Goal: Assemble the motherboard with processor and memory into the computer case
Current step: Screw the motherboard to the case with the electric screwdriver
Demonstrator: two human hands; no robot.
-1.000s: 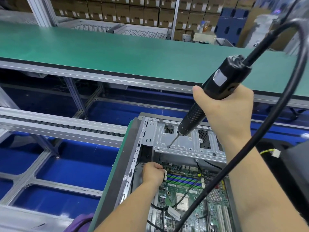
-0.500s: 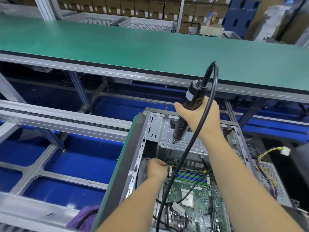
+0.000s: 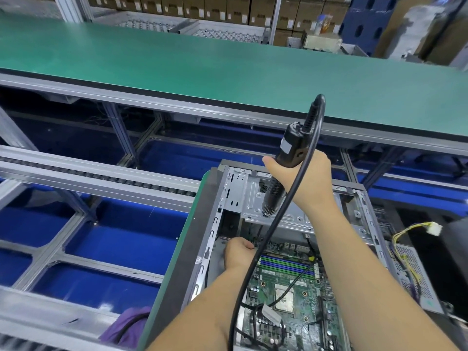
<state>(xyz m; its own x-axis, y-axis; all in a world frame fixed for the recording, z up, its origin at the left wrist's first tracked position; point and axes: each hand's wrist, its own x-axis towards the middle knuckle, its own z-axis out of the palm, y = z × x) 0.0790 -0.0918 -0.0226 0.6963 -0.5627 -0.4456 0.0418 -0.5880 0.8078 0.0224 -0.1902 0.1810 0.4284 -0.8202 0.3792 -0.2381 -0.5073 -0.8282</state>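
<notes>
Motherboard (image 3: 286, 295) in case (image 3: 215, 224), right hand (image 3: 304, 178) gripping screwdriver (image 3: 288, 153), label unreadable

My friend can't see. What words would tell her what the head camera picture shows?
A person's right hand holds a black electric screwdriver upright over the metal drive bay of an open computer case. The left hand rests closed inside the case at the green motherboard.

Long green workbench (image 3: 202, 72), blue floor (image 3: 121, 239), stacked cardboard boxes (image 3: 197, 8) behind
</notes>
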